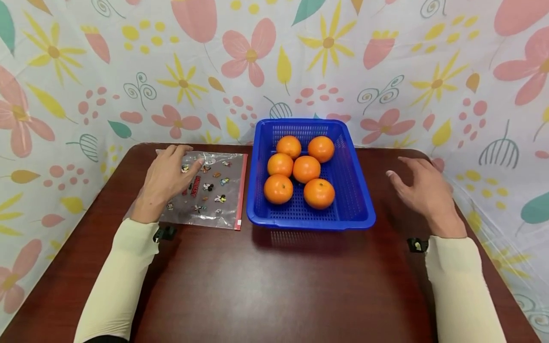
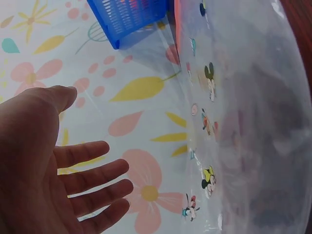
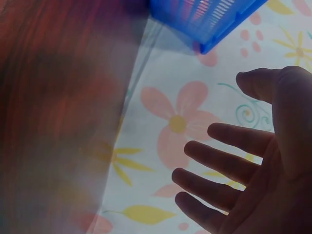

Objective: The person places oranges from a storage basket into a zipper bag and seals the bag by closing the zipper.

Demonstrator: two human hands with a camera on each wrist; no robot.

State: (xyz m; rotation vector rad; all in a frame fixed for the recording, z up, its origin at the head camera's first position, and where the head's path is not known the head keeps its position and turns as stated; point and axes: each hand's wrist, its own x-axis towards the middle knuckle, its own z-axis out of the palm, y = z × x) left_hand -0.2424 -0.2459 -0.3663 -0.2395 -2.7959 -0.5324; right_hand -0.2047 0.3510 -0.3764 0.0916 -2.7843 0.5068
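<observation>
A blue plastic basket (image 1: 356, 190) stands on the dark wooden table (image 1: 266, 281) and holds several oranges (image 1: 306, 168). To its left lies a clear zip bag (image 1: 214, 190) printed with cartoon figures and edged with a red strip. My left hand (image 1: 165, 178) hovers over the bag's left part, fingers relaxed and spread, holding nothing. In the left wrist view the left hand (image 2: 53, 165) is open beside the zip bag (image 2: 243, 136). My right hand (image 1: 422, 190) floats open to the right of the basket, apart from it. The right hand (image 3: 253, 165) also shows spread fingers in the right wrist view.
A flower-patterned cloth (image 1: 274, 62) hangs behind and around the table. Bare table surface lies in front of the basket and bag. A corner of the basket (image 2: 126, 19) shows in the left wrist view, and the basket (image 3: 204, 19) also in the right wrist view.
</observation>
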